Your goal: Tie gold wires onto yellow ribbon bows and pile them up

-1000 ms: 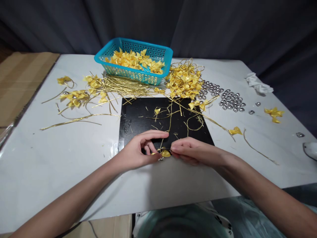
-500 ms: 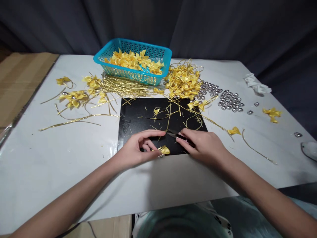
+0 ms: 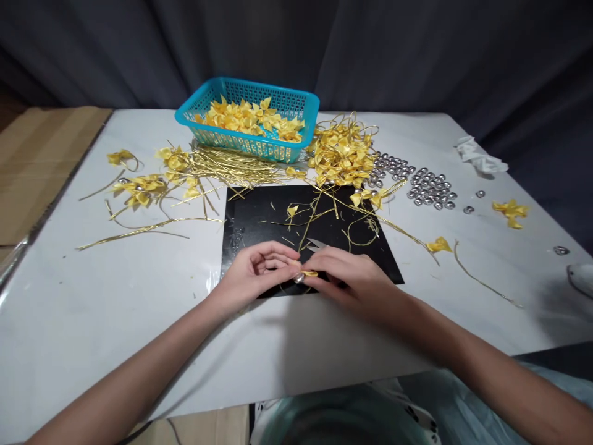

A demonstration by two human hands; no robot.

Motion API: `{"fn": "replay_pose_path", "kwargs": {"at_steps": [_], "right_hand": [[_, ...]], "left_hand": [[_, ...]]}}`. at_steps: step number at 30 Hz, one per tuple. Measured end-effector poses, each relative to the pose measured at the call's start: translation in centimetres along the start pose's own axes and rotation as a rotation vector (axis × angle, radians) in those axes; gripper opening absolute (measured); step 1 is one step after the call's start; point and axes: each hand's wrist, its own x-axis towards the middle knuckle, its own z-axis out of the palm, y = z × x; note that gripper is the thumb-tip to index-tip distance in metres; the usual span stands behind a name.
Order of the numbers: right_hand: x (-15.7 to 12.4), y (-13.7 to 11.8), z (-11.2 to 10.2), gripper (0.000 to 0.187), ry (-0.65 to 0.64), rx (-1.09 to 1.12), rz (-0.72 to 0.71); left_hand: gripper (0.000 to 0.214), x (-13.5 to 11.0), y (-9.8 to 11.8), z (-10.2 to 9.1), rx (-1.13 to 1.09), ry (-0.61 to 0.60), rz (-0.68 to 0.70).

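Observation:
Over the black mat, my left hand pinches a small yellow ribbon flower with a silver bead at its base. My right hand is closed, and its thumb and forefinger meet the same flower from the right. The pointed blades of small scissors stick out past the right-hand fingers; their handles are hidden in that palm. Gold cord runs away from the left fingertips across the mat, among short cord scraps.
A blue basket of yellow ribbon flowers stands at the back. Before it lies a bundle of gold cords; to its right are a flower heap and silver beads. Crumpled white tissue lies at far right.
My right hand has moved left and down onto the flower, bringing its fingers against my left fingertips. The scissor blades have turned away from the cord at the left fingertips.

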Motion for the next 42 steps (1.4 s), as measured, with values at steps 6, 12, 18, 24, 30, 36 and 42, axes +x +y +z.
{"fn": "replay_pose_path", "kwargs": {"at_steps": [6,12,18,24,30,36,42], "right_hand": [[0.3,0.3,0.6,0.018,0.069,0.277,0.299],[0.4,-0.2,0.5,0.021,-0.047,0.554,0.643],[0.6,-0.6,0.9,0.028,0.023,0.75,0.661],[1.0,-0.5,1.0,0.029,0.106,0.921,0.752],[0.9,0.0,0.8,0.031,0.24,1.084,0.77],[1.1,-0.3,0.9,0.03,0.265,1.197,0.795],[1.0,-0.1,0.9,0.029,0.288,1.167,0.829]], "left_hand": [[0.025,0.0,-0.2,0.0,-0.037,-0.02,-0.018],[0.019,-0.2,-0.3,0.0,-0.008,-0.008,-0.013],[0.012,-0.1,-0.2,0.1,0.007,0.0,-0.026],[0.026,0.0,0.0,0.0,-0.001,-0.045,-0.057],[0.025,-0.2,0.1,0.1,0.085,-0.033,0.003],[0.014,-0.5,-0.1,0.5,0.432,0.028,0.042],[0.033,-0.5,-0.1,0.5,0.655,0.115,0.189]]}}
